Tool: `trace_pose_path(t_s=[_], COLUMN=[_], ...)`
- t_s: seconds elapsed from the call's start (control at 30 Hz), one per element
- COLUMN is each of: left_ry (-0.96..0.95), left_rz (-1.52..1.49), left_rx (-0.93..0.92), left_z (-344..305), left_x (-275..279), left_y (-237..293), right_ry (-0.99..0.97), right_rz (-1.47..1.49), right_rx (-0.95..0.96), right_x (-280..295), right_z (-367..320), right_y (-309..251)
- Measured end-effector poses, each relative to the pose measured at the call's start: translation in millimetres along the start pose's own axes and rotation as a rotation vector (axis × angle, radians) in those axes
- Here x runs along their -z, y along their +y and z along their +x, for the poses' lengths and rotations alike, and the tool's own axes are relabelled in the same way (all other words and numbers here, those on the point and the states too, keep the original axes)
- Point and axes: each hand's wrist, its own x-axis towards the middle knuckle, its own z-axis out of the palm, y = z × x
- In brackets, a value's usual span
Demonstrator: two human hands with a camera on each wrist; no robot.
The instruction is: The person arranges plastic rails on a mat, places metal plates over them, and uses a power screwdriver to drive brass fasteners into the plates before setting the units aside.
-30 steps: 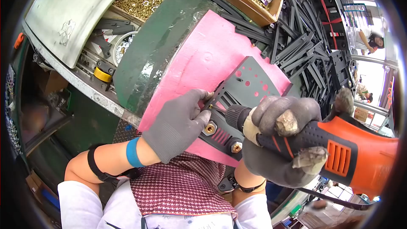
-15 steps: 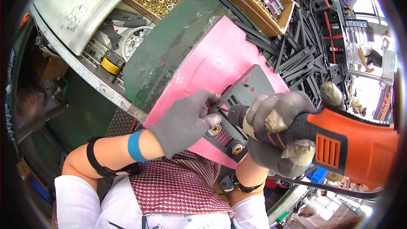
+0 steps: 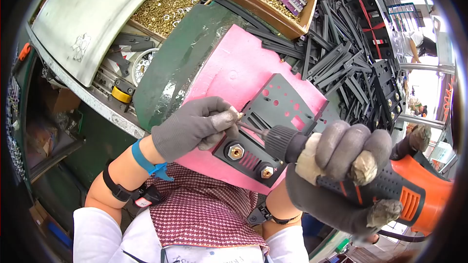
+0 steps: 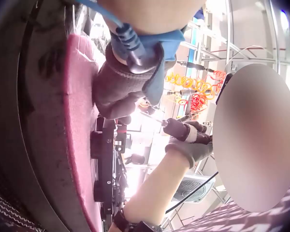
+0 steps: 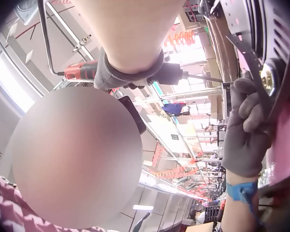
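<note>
My gloved right hand (image 3: 341,160) grips an orange and black power screwdriver (image 3: 429,197). Its long thin bit (image 3: 252,128) points left toward my gloved left hand (image 3: 190,129). There, thumb and forefinger pinch a small brass-coloured piece (image 3: 238,116) right at the bit's tip; its exact kind I cannot tell. Below and right of those fingers lies a dark grey metal panel (image 3: 273,112) with round holes and slots. Two brass fittings with hex nuts, one a brass fitting (image 3: 236,152), sit along its near part. In the right wrist view the bit (image 5: 203,78) also reaches the left fingertips.
Pink foam (image 3: 231,63) pads the bench under the panel. Behind it stand cardboard boxes of small brass parts (image 3: 170,7), one box (image 3: 302,24) also holding a purple piece. Black metal strips (image 3: 336,63) are heaped at right. A yellow tape measure (image 3: 121,95) lies left.
My left hand has lifted off the panel and drawn slightly left. The screwdriver bit has come away from the panel and now meets the left fingertips.
</note>
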Motion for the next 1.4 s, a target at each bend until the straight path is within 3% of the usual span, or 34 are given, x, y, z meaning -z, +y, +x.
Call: trace_pose_path(t_s=[0.03, 0.1, 0.2, 0.27, 0.53, 0.83, 1.03, 1.13, 1.2, 1.23, 1.3, 1.4], left_ry=[-0.001, -0.095, -0.099, -0.128, -0.161, -0.088, -0.133, 0.01, 0.129, 0.123, 0.214, 0.225], left_rz=[0.006, -0.129, -0.215, -0.207, -0.173, -0.223, -0.397, -0.274, 0.029, 0.031, 0.512, 0.531], left_rx=[0.0, -0.075, -0.025, -0.005, -0.059, 0.032, 0.048, 0.123, 0.007, 0.013, -0.16, -0.178], left_z=[0.5, 1.1, -0.3, -1.2, 3.3, -0.2, -1.2, -10.1, -12.5, -9.7, -4.6, 4.6], left_x=[1.4, 4.5, 0.7, 3.2, -4.6, -13.6, -21.3, -24.9, -9.5, -12.4, -25.3, -32.1], left_y=[-0.4, -3.2, 2.1, 1.6, -4.6, 0.1, 3.3, 15.4, 19.3, 15.5, 0.0, -9.5], right_ry=[0.184, 0.125, 0.17, 0.144, 0.204, 0.278, 0.259, 0.25, 0.237, 0.233, 0.229, 0.203], right_rz=[0.038, 0.011, -0.115, -0.093, -0.042, 0.002, -0.074, -0.115, -0.146, -0.162, -0.193, -0.23], right_rx=[-0.063, -0.073, -0.094, 0.172, 0.147, 0.148, 0.139, 0.127, 0.134, 0.141, 0.142, 0.144], right_x=[-7.3, -6.9, -14.6, -11.5, -13.6, -18.0, -21.3, -17.1, -9.5, -4.8, 3.6, 15.6], right_z=[-2.3, -0.4, 1.7, 0.2, 2.1, 2.5, 3.5, -1.5, -5.2, -7.3, -13.9, -16.9], right_y=[-2.7, -5.4, -3.3, 16.4, 11.8, 6.2, 0.7, -1.2, 0.2, 2.0, 6.3, 14.3])
